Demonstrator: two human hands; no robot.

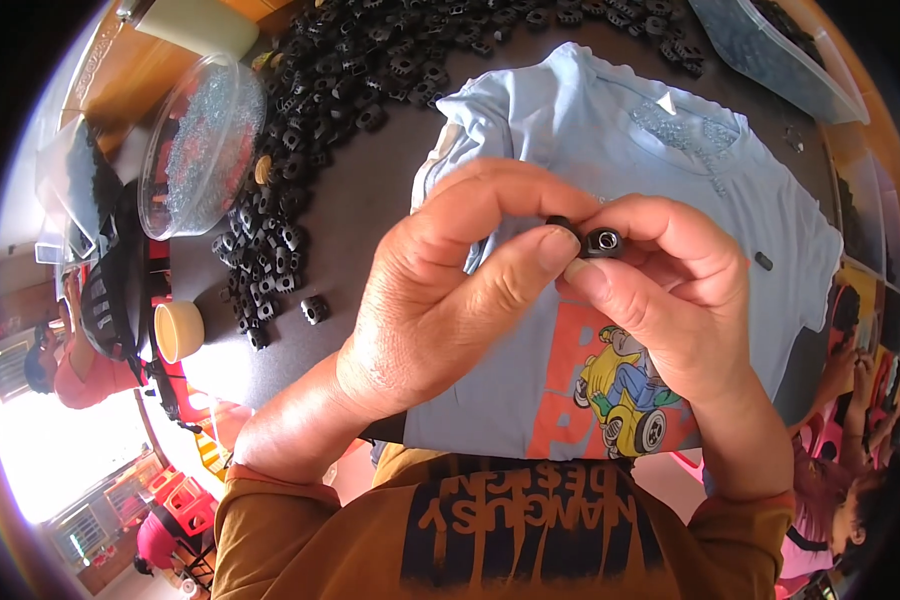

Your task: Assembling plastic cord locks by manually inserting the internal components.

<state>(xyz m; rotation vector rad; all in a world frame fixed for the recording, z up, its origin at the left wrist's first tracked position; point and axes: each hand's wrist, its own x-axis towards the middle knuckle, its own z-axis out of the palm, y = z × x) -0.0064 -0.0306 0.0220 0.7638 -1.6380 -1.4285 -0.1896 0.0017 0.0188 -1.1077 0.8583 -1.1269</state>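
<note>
Black cylindrical piece (603, 242), small, with a shiny, hollow-looking round end turned upward, sits in the grip of the right hand (675, 285), pinched between thumb and index finger. Just beside it, the left hand (440, 290) has its own grip closed on a second black piece (563, 224), mostly hidden behind the thumb; whether the two pieces are joined cannot be told. The fingertips of both hands nearly meet. Directly beneath the grip, a light blue T-shirt (510, 390) lies spread on a dark tabletop (345, 185), its neck pointing away from the person. Nearer the person than the grip is its orange print with a cartoon figure (620, 385) riding in a yellow vehicle. Beyond the grip, tiny clear beads (685, 140) are scattered at the shirt's neckline, near a small white triangle (667, 103). Right of the grip, a lone black part (763, 261) rests on the fabric. Beyond the grip and to its left, a large heap of black plastic parts (370, 75) curves across the tabletop and trails toward the person. Farther left stand a round clear tub (150, 190) containing similar clear beads and, nearer the person, a small yellowish cup (179, 332). Well beyond the grip on the right is a clear plastic bin (800, 75) holding dark items.
</note>
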